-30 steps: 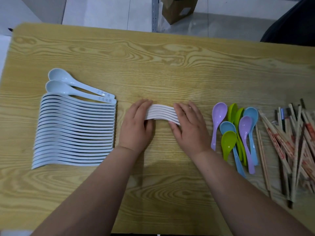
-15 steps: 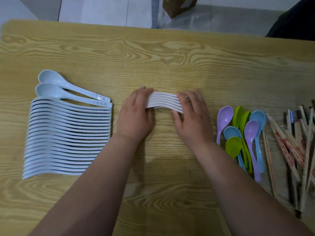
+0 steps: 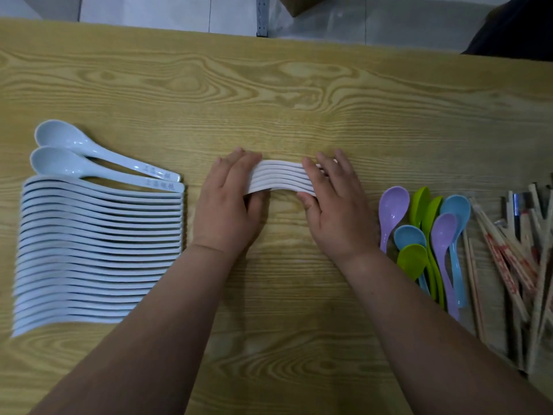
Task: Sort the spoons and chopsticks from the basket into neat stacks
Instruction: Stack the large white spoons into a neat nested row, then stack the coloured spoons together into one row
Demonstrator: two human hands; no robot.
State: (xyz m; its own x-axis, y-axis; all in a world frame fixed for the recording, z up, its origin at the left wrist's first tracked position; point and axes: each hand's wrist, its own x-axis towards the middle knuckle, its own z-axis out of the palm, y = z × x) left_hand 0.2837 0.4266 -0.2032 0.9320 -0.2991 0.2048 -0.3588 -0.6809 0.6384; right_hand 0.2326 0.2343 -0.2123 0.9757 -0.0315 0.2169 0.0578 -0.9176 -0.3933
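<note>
A small stack of several white spoons (image 3: 279, 177) lies on its side at the table's middle. My left hand (image 3: 229, 205) clasps its left end and my right hand (image 3: 335, 205) clasps its right end, so only the middle of the stack shows. A long row of pale blue spoons (image 3: 95, 250) lies on edge at the left, with two more pale blue spoons (image 3: 89, 158) bowl-up at its far end. Purple, green and blue spoons (image 3: 431, 235) lie in a loose group right of my right hand. Wooden chopsticks (image 3: 514, 265) lie heaped at the right edge.
The wooden table (image 3: 269, 94) stretches bare beyond the spoons. A cardboard box (image 3: 302, 4) stands on the floor past the far edge. A dark shape (image 3: 514, 28) fills the top right corner.
Both hands have slid the white stack away from me, toward the table's far side. The head camera has tilted down a little, so everything sits lower in view.
</note>
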